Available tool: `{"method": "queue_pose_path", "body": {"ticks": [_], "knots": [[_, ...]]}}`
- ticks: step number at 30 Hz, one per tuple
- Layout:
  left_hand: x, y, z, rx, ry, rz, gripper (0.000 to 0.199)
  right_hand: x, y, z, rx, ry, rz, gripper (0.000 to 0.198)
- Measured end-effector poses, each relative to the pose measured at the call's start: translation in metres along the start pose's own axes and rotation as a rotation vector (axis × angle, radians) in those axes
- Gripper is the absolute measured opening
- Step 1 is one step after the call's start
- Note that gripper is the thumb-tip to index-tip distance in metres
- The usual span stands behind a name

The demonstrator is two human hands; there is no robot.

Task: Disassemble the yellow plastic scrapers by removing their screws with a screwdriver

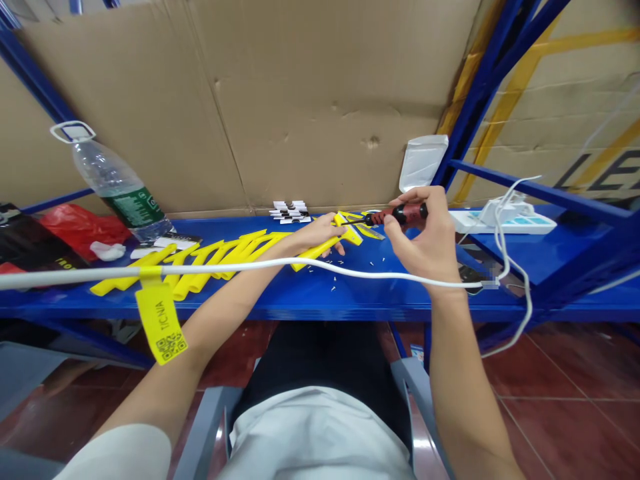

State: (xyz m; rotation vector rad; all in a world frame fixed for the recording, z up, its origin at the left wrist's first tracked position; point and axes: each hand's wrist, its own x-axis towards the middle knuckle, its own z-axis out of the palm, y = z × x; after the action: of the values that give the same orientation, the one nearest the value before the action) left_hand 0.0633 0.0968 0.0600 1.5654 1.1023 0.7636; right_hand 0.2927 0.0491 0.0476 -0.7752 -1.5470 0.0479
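Observation:
My left hand (323,233) is closed around a yellow scraper (316,255), whose wide head points to the right. In my right hand (425,233) is a red and black screwdriver (393,217), its tip directed left at the scraper's head. Whether the tip touches a screw cannot be made out. Just beyond the scraper head lie more yellow pieces (371,233), partly hidden. Several tiny screws (334,280) are scattered on the blue shelf (285,293) beneath my hands. To the left, a row of yellow scraper handles (187,283) runs partly behind my left forearm.
Small black-and-white packets (290,212) are stacked against the cardboard (325,100). A plastic bottle (120,183) and a red bag (75,227) stand at left. At right is a power strip (525,222). A white cable (280,267) with a yellow tag (160,323) crosses in front.

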Motion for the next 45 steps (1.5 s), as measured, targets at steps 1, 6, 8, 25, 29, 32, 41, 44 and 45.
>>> {"method": "queue_pose_path", "body": {"ticks": [1, 6, 8, 25, 29, 32, 41, 44, 45], "knots": [[0.0, -0.001, 0.0, -0.001, 0.006, 0.003, 0.008, 0.0, 0.001, 0.0, -0.007, 0.002, 0.004, 0.022], [0.003, -0.002, -0.001, -0.013, 0.002, -0.004, 0.006, 0.001, 0.004, -0.002, 0.024, -0.039, 0.026, 0.021], [0.004, -0.002, -0.002, -0.008, 0.001, -0.006, 0.006, 0.001, 0.003, -0.004, 0.045, -0.045, 0.052, 0.021], [0.016, -0.012, -0.014, 0.014, -0.083, -0.055, 0.022, 0.001, 0.004, -0.005, 0.067, 0.051, 0.027, 0.017], [0.015, -0.012, -0.016, -0.016, -0.055, -0.076, 0.013, 0.002, 0.002, -0.006, 0.063, 0.079, 0.027, 0.019], [0.013, -0.01, -0.015, -0.017, -0.03, -0.065, 0.012, 0.002, 0.003, -0.007, 0.06, 0.08, 0.018, 0.018], [0.019, -0.014, -0.015, -0.084, -0.056, 0.025, 0.015, 0.002, 0.009, -0.003, 0.073, 0.074, -0.002, 0.019], [0.018, -0.013, -0.017, -0.086, -0.044, 0.018, 0.009, 0.004, 0.008, -0.007, 0.042, 0.17, -0.025, 0.019], [0.018, -0.012, -0.017, -0.084, -0.034, 0.015, 0.008, 0.005, 0.008, -0.01, 0.034, 0.216, -0.033, 0.02]]}}
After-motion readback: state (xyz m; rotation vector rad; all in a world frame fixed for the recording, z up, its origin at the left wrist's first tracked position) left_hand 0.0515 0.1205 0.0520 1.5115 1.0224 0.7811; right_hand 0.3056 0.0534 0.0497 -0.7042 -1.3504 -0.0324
